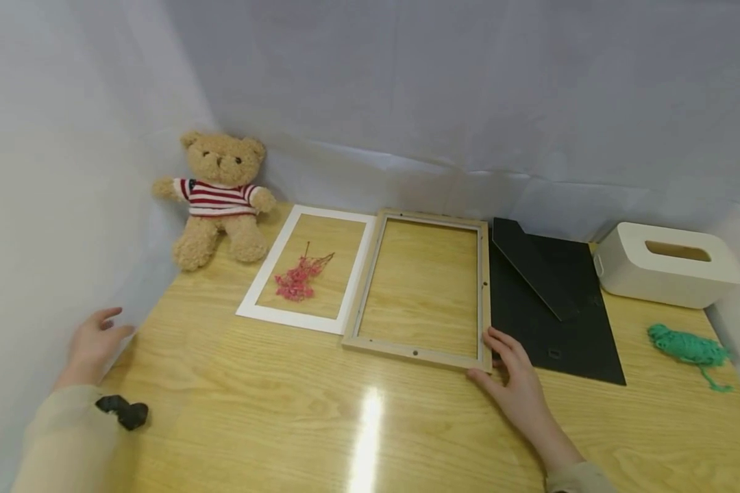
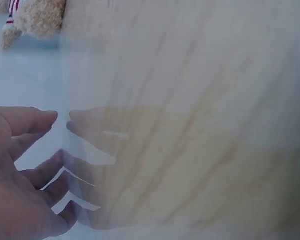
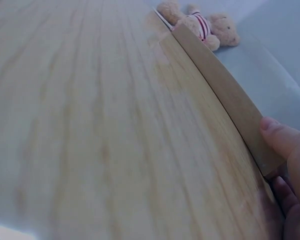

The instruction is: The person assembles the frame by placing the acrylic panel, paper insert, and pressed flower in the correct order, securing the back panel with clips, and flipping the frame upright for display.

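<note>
A wooden picture frame (image 1: pixel 414 353), without a pane or backing in it, lies flat at the middle of the table. My right hand (image 1: pixel 518 390) pinches its near right corner. In the right wrist view the thumb (image 3: pixel 277 134) presses the frame's outer side (image 3: pixel 225 97), and the other fingers are partly hidden. Over the table's left edge, my left hand (image 1: pixel 92 346) holds nothing, its fingers loosely bent. The left wrist view shows that hand (image 2: pixel 25 175) facing its own reflection in the glossy tabletop; I cannot tell whether the fingertips touch it.
A white mat border (image 1: pixel 296 318) lies left of the frame, with a pink dried flower sprig (image 1: pixel 299 281) inside its opening. Farther left sits a teddy bear (image 1: pixel 218 195). To the right are a black backing board (image 1: pixel 530 329) with stand, a white tissue box (image 1: pixel 660 274) and green yarn (image 1: pixel 687 346).
</note>
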A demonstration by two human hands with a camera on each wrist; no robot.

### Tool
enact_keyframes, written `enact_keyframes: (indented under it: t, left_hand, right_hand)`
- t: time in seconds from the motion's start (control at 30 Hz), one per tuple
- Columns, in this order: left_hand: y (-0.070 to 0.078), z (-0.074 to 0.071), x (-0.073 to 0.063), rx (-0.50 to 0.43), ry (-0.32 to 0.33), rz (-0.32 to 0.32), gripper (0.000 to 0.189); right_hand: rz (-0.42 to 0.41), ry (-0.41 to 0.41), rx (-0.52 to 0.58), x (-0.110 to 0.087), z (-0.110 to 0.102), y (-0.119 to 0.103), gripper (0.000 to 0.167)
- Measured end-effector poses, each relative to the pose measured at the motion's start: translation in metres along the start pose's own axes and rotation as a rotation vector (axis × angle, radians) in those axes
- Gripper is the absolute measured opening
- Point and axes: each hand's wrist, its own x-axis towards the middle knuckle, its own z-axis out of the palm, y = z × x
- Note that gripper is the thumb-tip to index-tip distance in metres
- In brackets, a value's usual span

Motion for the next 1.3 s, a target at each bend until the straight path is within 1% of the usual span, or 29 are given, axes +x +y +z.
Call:
enact_keyframes:
  t: [0.07,0.2,0.33,0.4,0.47,0.53,0.6,0.67,0.83,0.9,1.0,1.03,1.13,1.23,1.3]
  left_hand:
    - [-0.006,-0.002,0.001,-0.053,-0.008,0.013,0.063]
    - [-0.015,-0.007,0.003,-0.107,-0.037,0.082,0.053]
    - [-0.02,-0.012,0.003,-0.223,-0.115,0.146,0.035]
    - [-0.019,-0.014,0.002,-0.302,-0.161,0.149,0.03]
    - [-0.017,-0.015,0.001,-0.375,-0.209,0.142,0.031]
    - [-0.015,-0.016,0.0,-0.424,-0.247,0.143,0.031]
    - [-0.015,-0.017,0.0,-0.461,-0.269,0.15,0.031]
    - [-0.016,-0.018,0.0,-0.471,-0.266,0.17,0.033]
    - [-0.022,-0.021,0.0,-0.505,-0.211,0.208,0.034]
    - [-0.023,-0.024,-0.001,-0.536,-0.199,0.215,0.034]
    - [-0.023,-0.029,-0.002,-0.549,-0.168,0.22,0.033]
    - [-0.022,-0.03,-0.003,-0.562,-0.155,0.218,0.033]
    - [-0.022,-0.033,-0.004,-0.542,-0.088,0.225,0.035]
    - [-0.021,-0.036,-0.007,-0.555,-0.03,0.238,0.036]
    - [-0.021,-0.038,-0.009,-0.573,-0.003,0.253,0.037]
  right_hand:
    - [0.002,-0.001,-0.002,0.0,0.0,0.0,0.065]
    - [0.003,-0.005,-0.002,0.0,0.0,0.001,0.065]
    - [0.003,-0.01,0.001,-0.001,0.0,0.001,0.064]
    - [0.001,-0.011,0.0,-0.001,0.0,0.002,0.064]
    - [-0.002,-0.01,-0.001,-0.001,0.0,0.002,0.064]
    - [-0.001,-0.01,0.0,-0.001,0.0,0.003,0.064]
    - [0.003,-0.01,-0.003,-0.001,0.0,0.003,0.064]
    - [0.009,-0.014,-0.002,-0.001,0.0,0.003,0.064]
    - [0.025,-0.029,-0.005,-0.001,0.0,0.001,0.064]
    - [0.028,-0.033,-0.004,-0.001,-0.001,0.001,0.064]
    - [0.03,-0.035,-0.002,-0.001,-0.001,0.0,0.064]
    - [0.03,-0.035,-0.003,-0.001,-0.001,0.001,0.064]
    - [0.033,-0.035,-0.005,-0.001,-0.001,0.002,0.064]
    - [0.029,-0.034,-0.007,-0.001,0.0,0.003,0.064]
    - [0.024,-0.032,-0.007,-0.001,0.0,0.003,0.065]
